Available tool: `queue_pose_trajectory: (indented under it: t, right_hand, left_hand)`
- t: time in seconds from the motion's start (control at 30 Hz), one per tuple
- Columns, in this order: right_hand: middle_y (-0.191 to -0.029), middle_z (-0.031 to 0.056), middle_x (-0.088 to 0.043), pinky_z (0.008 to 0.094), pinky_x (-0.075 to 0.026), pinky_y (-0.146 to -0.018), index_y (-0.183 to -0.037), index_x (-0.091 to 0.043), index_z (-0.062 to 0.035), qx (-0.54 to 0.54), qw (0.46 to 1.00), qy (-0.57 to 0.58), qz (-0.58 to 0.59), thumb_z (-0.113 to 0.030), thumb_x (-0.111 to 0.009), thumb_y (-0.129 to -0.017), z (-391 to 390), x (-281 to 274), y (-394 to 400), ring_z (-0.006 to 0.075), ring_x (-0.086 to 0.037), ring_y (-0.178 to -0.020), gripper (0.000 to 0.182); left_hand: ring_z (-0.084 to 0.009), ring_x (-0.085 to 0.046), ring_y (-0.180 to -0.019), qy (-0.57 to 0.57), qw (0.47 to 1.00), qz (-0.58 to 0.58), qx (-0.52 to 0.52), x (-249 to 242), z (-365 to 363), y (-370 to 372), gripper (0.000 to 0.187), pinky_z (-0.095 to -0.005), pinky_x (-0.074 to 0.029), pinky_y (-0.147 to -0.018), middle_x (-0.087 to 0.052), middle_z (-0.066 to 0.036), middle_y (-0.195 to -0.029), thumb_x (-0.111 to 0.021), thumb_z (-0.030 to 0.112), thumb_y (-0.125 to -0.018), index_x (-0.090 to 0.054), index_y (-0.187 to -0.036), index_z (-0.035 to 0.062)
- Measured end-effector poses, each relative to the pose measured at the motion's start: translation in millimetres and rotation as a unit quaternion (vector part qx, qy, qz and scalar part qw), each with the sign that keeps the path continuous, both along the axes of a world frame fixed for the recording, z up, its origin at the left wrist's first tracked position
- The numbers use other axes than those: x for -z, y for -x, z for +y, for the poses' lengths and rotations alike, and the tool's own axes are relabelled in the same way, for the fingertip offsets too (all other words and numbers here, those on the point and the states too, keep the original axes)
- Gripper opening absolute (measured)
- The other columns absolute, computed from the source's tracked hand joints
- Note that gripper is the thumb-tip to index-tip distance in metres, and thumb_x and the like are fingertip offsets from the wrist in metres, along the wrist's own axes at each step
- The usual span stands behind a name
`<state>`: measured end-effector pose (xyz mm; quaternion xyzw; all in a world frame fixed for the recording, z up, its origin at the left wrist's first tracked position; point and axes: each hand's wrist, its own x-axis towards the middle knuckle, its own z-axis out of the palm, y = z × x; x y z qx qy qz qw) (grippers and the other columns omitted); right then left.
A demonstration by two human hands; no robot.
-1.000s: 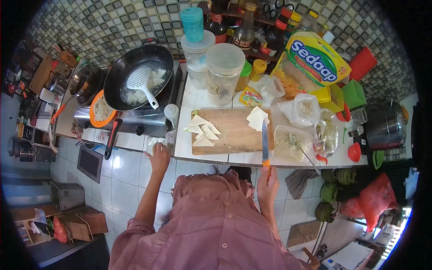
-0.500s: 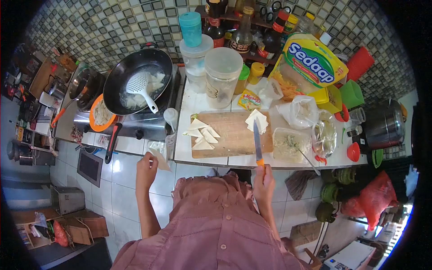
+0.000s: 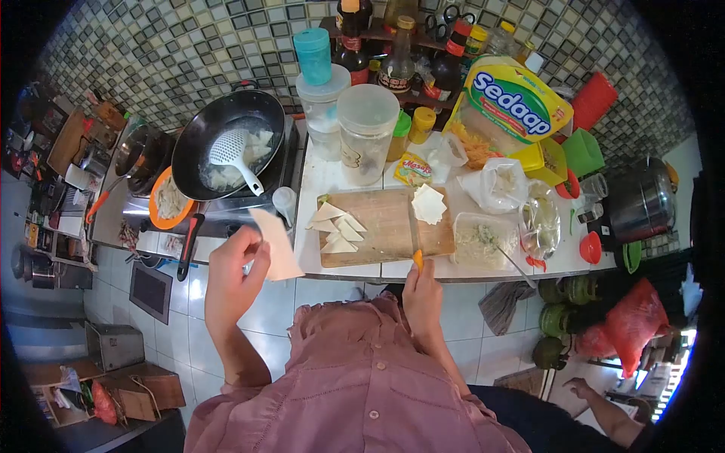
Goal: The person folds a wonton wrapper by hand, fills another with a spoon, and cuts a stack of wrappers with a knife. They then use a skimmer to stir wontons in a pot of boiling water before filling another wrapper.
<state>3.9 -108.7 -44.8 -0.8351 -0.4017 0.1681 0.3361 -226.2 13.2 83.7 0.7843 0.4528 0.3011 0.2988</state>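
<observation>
Raised in front of the counter, my left hand [image 3: 236,273] pinches a thin pale wrapper sheet [image 3: 278,245]. The orange handle of a knife [image 3: 414,226] is in my right hand [image 3: 423,296], and its blade lies over the wooden cutting board [image 3: 377,219]. A small stack of square wrappers [image 3: 429,204] rests on the board's right part, just right of the blade. Several folded or cut pale pieces [image 3: 343,230] lie spread on its left part. To the right of the board, a clear container [image 3: 483,240] holds a pale mixture and a spoon.
A black pan [image 3: 198,124] with a white slotted spoon [image 3: 229,149] sits on the stove, near an orange plate [image 3: 168,202]. Jars [image 3: 368,136], bottles and a yellow Sedaap bag [image 3: 507,102] stand behind. Another person's hand and forearm [image 3: 604,411] show at the lower right.
My left hand has risen closer to the camera with the sheet. My right hand and the knife have moved left, off the wrapper stack. Another person's arm has appeared at the lower right.
</observation>
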Motion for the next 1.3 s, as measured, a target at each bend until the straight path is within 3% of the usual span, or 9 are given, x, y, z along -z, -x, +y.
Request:
queue_pose_trajectory:
  t: [0.2,0.33,0.4,0.53,0.6,0.67,0.77,0.9,1.3]
  right_hand:
    - [-0.060,0.0262,-0.054,0.0525,-0.040,-0.049,-0.095,-0.041,-0.0010,0.024,0.999,-0.013,-0.019,-0.017,-0.042,-0.091,-13.9,0.2,-2.0,0.0451,-0.054,-0.057,0.017]
    - [-0.063,0.0254,-0.055,0.0497,-0.040,-0.050,-0.097,-0.043,-0.0013,0.024,0.999,-0.033,0.027,-0.017,-0.043,-0.091,-22.8,-3.1,-4.4,0.0450,-0.054,-0.060,0.017]
    - [-0.064,0.0250,-0.055,0.0480,-0.040,-0.050,-0.098,-0.044,-0.0016,0.022,0.998,-0.045,0.039,-0.018,-0.043,-0.091,-26.4,-9.9,-4.5,0.0449,-0.054,-0.061,0.017]
    - [-0.062,0.0205,-0.052,0.0396,-0.040,-0.049,-0.097,-0.047,-0.0021,0.080,0.991,-0.069,0.078,-0.018,-0.044,-0.092,-33.3,-14.8,-6.9,0.0361,-0.054,-0.055,0.017]
    - [-0.060,0.0183,-0.051,0.0368,-0.040,-0.048,-0.097,-0.048,-0.0021,0.100,0.988,-0.084,0.079,-0.018,-0.045,-0.092,-35.8,-11.4,-9.0,0.0309,-0.053,-0.051,0.017]
    - [-0.056,0.0078,-0.048,0.0308,-0.037,-0.046,-0.093,-0.049,-0.0023,0.121,0.980,-0.133,0.086,-0.020,-0.045,-0.093,-38.4,-8.2,-11.7,0.0135,-0.047,-0.048,0.018]
    - [-0.056,0.0027,-0.044,0.0264,-0.034,-0.045,-0.091,-0.049,-0.0023,0.136,0.974,-0.130,0.123,-0.020,-0.045,-0.093,-42.4,-5.1,-14.6,0.0069,-0.041,-0.050,0.018]
    - [-0.057,0.0084,-0.046,0.0286,-0.036,-0.047,-0.093,-0.047,-0.0011,0.129,0.976,-0.110,0.135,-0.018,-0.045,-0.093,-43.7,0.1,-16.0,0.0113,-0.042,-0.050,0.017]
    - [-0.057,-0.0011,-0.043,0.0233,-0.031,-0.043,-0.089,-0.048,-0.0018,0.139,0.969,-0.144,0.143,-0.019,-0.045,-0.094,-41.5,-2.7,-17.0,0.0048,-0.039,-0.049,0.018]
  left_hand:
    - [-0.0178,-0.058,-0.060,0.034,0.994,-0.070,0.079,1.6,34.2,-41.8,0.012,-0.0265,-0.045,-0.057,-0.052,-0.012,-0.067,-0.055,0.004,-0.082,-0.047,-0.080,-0.0038]
    - [-0.0290,-0.058,-0.065,-0.060,0.987,-0.032,0.145,2.4,48.6,-79.7,0.013,-0.0318,-0.046,-0.061,-0.054,-0.016,-0.071,-0.055,0.009,-0.081,-0.049,-0.081,-0.0026]
    - [-0.0226,-0.058,-0.066,-0.183,0.971,0.053,0.144,22.0,53.2,-99.7,0.013,-0.0340,-0.045,-0.062,-0.054,-0.010,-0.072,-0.059,0.010,-0.079,-0.051,-0.084,0.0006]
    - [-0.0196,-0.058,-0.091,-0.379,0.876,0.195,0.226,76.3,29.0,-133.3,0.025,-0.0538,-0.041,-0.086,-0.056,-0.002,-0.093,-0.063,0.022,-0.076,-0.056,-0.095,0.0084]
    - [-0.0199,-0.055,-0.097,-0.308,0.886,0.223,0.266,96.8,4.9,-135.8,0.030,-0.0553,-0.038,-0.090,-0.054,-0.003,-0.099,-0.065,0.024,-0.073,-0.056,-0.098,0.0079]
    - [-0.0201,-0.052,-0.103,-0.235,0.888,0.248,0.308,104.5,-12.8,-135.2,0.036,-0.0568,-0.034,-0.093,-0.053,-0.003,-0.106,-0.067,0.026,-0.071,-0.056,-0.100,0.0074]
    - [-0.0215,-0.045,-0.117,-0.222,0.911,0.244,0.248,111.2,-28.3,-130.7,0.046,-0.0550,-0.027,-0.100,-0.048,-0.006,-0.121,-0.066,0.029,-0.074,-0.052,-0.113,0.0075]
    - [-0.0213,-0.044,-0.118,-0.232,0.930,0.192,0.211,119.7,-35.3,-139.0,0.046,-0.0542,-0.028,-0.100,-0.047,-0.006,-0.122,-0.066,0.027,-0.074,-0.052,-0.114,0.0080]
    - [-0.0161,-0.054,-0.102,-0.280,0.931,0.136,0.189,146.4,-27.0,-154.3,0.022,-0.0547,-0.033,-0.096,-0.059,-0.001,-0.098,-0.066,0.018,-0.070,-0.061,-0.090,0.0099]
